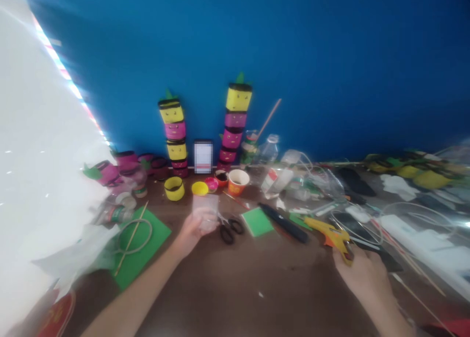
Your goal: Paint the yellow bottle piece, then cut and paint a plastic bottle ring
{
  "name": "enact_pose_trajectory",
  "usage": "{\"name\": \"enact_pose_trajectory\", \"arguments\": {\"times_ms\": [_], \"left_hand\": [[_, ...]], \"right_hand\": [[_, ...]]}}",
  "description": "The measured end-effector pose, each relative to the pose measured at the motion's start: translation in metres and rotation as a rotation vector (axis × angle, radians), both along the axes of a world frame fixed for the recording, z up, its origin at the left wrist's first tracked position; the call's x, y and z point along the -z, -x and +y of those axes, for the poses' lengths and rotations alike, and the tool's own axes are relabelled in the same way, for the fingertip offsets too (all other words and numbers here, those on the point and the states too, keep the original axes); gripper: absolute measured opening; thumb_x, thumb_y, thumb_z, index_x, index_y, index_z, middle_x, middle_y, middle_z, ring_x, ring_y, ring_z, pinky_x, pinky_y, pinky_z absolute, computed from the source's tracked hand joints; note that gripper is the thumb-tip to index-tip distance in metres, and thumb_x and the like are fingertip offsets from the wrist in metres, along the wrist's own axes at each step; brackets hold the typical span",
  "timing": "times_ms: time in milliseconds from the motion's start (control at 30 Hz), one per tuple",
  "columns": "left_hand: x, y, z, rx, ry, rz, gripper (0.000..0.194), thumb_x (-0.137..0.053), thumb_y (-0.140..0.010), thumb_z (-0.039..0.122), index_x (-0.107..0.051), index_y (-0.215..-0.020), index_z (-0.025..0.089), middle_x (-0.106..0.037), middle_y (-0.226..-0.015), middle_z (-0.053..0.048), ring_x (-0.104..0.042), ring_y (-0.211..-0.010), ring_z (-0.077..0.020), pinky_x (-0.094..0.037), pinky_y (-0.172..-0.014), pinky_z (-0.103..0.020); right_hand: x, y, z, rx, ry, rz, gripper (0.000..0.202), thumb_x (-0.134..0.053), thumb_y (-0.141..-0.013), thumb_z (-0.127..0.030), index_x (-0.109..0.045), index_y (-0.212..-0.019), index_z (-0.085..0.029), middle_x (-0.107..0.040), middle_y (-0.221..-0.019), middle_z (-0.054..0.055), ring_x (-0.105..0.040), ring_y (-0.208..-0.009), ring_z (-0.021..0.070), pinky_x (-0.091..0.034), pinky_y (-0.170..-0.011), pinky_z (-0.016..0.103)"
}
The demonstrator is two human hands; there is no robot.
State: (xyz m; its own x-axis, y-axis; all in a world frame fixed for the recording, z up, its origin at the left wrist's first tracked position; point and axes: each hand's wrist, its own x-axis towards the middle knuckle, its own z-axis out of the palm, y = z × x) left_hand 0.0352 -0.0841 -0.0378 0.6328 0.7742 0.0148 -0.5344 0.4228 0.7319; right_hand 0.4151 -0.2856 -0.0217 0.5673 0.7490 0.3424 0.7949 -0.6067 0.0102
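My left hand (197, 229) reaches over the middle of the table, its fingers closed around a pale translucent piece (205, 204), which is blurred. Just beyond it are a yellow paint pot (199, 188) and a pink paint pot (211, 184). Black-handled scissors (231, 228) lie to the right of that hand. At the right, my right hand (367, 278) is closed on the handle of a yellow hot glue gun (328, 233), whose nozzle points left. A yellow ring with a black band (174, 189) stands left of the pots.
Two tall stacks of yellow and pink faced rings, the left stack (176, 136) and the right stack (235, 126), stand against the blue wall. Also about are a paper cup (238, 181), green sheet (147, 239), black tool (282, 222), plastic bottle (270, 148) and white power strip (422, 249).
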Motion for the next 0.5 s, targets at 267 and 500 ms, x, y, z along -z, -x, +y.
{"name": "enact_pose_trajectory", "arguments": {"times_ms": [267, 500], "left_hand": [[0.001, -0.001, 0.000, 0.014, 0.000, -0.006, 0.046, -0.072, -0.071, 0.040, -0.060, -0.108, 0.016, -0.070, -0.097, -0.009, -0.067, -0.091, -0.0241, -0.051, -0.080, -0.033], [0.000, -0.001, -0.002, -0.014, 0.000, -0.003, 0.047, -0.073, -0.070, 0.038, -0.058, -0.109, 0.015, -0.068, -0.097, -0.009, -0.066, -0.093, -0.0242, -0.048, -0.086, -0.036]], "right_hand": [[0.000, 0.068, 0.007, -0.392, -0.252, 0.142, 0.027, -0.042, -0.083, -0.034, -0.061, -0.088, -0.017, -0.062, -0.088, 0.012, -0.062, -0.082, 0.0245, -0.050, -0.076, 0.037], [-0.001, 0.093, 0.027, -0.554, -0.277, 0.127, 0.026, -0.043, -0.085, -0.031, -0.064, -0.091, -0.018, -0.064, -0.093, 0.013, -0.061, -0.090, 0.0243, -0.048, -0.085, 0.040]]}}
